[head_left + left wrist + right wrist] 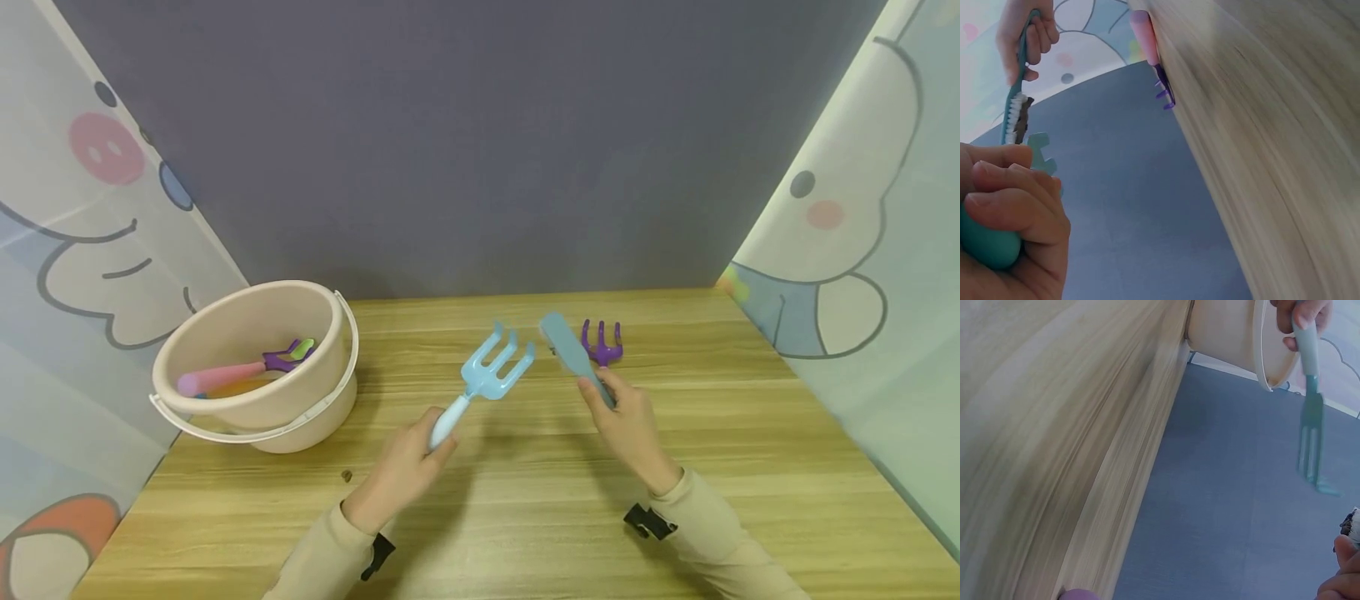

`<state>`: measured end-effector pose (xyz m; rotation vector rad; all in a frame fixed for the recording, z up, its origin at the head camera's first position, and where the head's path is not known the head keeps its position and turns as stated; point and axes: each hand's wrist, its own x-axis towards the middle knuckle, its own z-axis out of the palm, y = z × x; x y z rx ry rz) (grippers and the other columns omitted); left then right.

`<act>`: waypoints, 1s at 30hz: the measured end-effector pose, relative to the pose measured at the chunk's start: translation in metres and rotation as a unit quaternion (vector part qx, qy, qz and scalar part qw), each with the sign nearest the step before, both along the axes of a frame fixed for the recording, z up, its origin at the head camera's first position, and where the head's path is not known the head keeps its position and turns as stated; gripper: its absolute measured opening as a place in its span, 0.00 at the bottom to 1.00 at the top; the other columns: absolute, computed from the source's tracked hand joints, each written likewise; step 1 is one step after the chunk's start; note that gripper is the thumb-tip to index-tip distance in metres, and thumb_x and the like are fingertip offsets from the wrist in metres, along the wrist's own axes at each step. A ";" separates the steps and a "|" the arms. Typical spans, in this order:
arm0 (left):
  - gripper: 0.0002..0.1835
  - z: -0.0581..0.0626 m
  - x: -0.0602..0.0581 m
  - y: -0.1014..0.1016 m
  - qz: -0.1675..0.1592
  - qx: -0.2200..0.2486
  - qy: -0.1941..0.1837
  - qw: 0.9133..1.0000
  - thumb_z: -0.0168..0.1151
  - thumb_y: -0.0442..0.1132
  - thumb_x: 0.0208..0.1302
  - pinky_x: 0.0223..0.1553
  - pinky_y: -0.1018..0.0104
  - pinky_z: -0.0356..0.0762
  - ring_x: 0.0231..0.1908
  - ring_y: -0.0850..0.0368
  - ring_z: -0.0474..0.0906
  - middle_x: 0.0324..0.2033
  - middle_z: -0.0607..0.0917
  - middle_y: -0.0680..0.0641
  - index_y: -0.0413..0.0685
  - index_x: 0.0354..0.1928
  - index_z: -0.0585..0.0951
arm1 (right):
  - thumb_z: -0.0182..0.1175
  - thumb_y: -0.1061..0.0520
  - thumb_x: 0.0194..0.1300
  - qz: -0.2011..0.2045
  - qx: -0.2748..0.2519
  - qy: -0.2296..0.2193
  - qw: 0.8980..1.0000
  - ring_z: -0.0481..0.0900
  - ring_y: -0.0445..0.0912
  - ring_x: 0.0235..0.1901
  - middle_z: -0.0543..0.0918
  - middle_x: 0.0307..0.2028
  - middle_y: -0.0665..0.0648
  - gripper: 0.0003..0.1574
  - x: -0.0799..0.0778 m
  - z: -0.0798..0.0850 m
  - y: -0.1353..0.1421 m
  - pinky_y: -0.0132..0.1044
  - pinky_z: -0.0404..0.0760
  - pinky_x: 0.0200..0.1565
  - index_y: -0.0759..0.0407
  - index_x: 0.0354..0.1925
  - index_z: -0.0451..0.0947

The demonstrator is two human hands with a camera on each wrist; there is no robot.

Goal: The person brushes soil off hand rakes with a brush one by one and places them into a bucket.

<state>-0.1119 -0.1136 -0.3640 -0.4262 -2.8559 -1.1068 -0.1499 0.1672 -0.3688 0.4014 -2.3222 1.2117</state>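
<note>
My left hand (401,467) grips the handle of a light blue toy garden fork (486,379), its three bent tines pointing up and away over the table. To the right, my right hand (630,425) holds a blue brush (570,346) by its handle, its flat back facing up in the head view. White bristles (1014,112) show in the left wrist view, with a dark brown clump (1023,119) against them. The brush head and the tines are apart. Just behind the right hand, a small purple rake (602,352) with a pink handle lies on the table.
A cream bucket (330,350) with a white handle stands at the left, holding a pink-handled tool (221,377) and other colourful pieces. A small brown crumb (347,476) lies on the wooden table (525,533). A grey panel (480,167) closes the back; printed cartoon panels flank both sides.
</note>
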 end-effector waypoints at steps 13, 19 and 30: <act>0.13 0.044 0.025 -0.041 0.070 -0.035 0.144 0.987 0.59 0.37 0.60 0.12 0.75 0.63 0.12 0.70 0.62 0.14 0.70 0.56 0.41 0.46 0.75 | 0.53 0.55 0.67 0.008 -0.025 -0.072 0.997 0.72 0.33 0.12 0.73 0.15 0.55 0.18 -0.003 -0.002 0.005 0.29 0.72 0.13 0.71 0.43 0.76; 0.15 0.086 0.037 -0.083 0.146 -0.093 0.261 0.950 0.61 0.37 0.57 0.15 0.64 0.61 0.14 0.56 0.66 0.16 0.73 0.46 0.38 0.46 0.74 | 0.52 0.53 0.67 0.001 -0.037 -0.118 0.992 0.77 0.37 0.15 0.74 0.18 0.62 0.23 -0.003 -0.003 0.007 0.30 0.78 0.19 0.72 0.48 0.74; 0.17 0.137 0.032 -0.156 0.177 -0.244 0.172 0.938 0.50 0.42 0.64 0.12 0.61 0.53 0.12 0.51 0.61 0.10 0.66 0.48 0.37 0.49 0.69 | 0.52 0.52 0.67 0.003 -0.026 -0.125 0.992 0.73 0.37 0.14 0.70 0.18 0.56 0.19 -0.005 -0.004 0.013 0.32 0.76 0.17 0.69 0.42 0.76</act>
